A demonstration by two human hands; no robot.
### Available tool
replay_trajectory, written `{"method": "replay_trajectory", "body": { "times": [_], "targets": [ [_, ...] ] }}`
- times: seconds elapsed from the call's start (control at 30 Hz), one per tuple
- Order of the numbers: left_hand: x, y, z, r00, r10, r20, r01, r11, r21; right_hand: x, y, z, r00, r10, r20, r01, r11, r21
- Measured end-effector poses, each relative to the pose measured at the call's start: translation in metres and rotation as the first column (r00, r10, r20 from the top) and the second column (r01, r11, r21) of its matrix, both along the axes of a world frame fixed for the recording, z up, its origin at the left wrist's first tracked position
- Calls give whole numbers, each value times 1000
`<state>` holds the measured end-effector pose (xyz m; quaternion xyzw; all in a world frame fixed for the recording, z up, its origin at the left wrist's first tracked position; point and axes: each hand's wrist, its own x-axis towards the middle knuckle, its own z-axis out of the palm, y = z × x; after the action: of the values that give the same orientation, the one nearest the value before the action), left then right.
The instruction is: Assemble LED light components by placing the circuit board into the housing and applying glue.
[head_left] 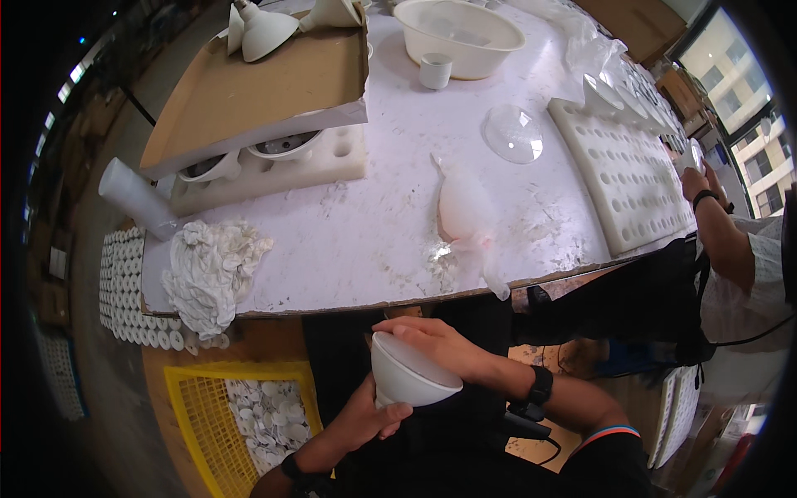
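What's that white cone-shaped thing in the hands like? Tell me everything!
The white cone-shaped thing has a smooth, plastic-looking wall, perhaps a lamp shell. Its wide end has a round rim about a grey-white face; it narrows toward the other end. It is tilted, wide face upward, off the table's near edge. The left hand cups its narrow end; the right hand lies over the face's far side.

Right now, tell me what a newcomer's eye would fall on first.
Probably the white lamp shade held in the left hand, with the right hand at its rim, low in the middle. Next, perhaps the yellow basket of white pieces at lower left, and the crumpled cloth on the near left corner of the table.
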<state>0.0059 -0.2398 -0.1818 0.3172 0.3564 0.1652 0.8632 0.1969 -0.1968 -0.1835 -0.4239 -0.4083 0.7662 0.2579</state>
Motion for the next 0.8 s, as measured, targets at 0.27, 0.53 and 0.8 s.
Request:
{"method": "replay_trajectory", "body": {
  "times": [0.27, 0.53, 0.8],
  "targets": [
    [-1, 14, 17, 997, -82, 3, 82, 996, -23, 3, -6, 21, 999, 5, -35, -1, 994, 107],
    [-2, 20, 16, 943, -194, -270, 294, 863, 410, 3, -23, 26, 995, -67, 78, 22, 878, 478],
    [11, 19, 45, 705, -85, -704, 568, 663, 489, -1, -16, 35, 987, -144, 71, 117, 949, 294]
  ]
}}
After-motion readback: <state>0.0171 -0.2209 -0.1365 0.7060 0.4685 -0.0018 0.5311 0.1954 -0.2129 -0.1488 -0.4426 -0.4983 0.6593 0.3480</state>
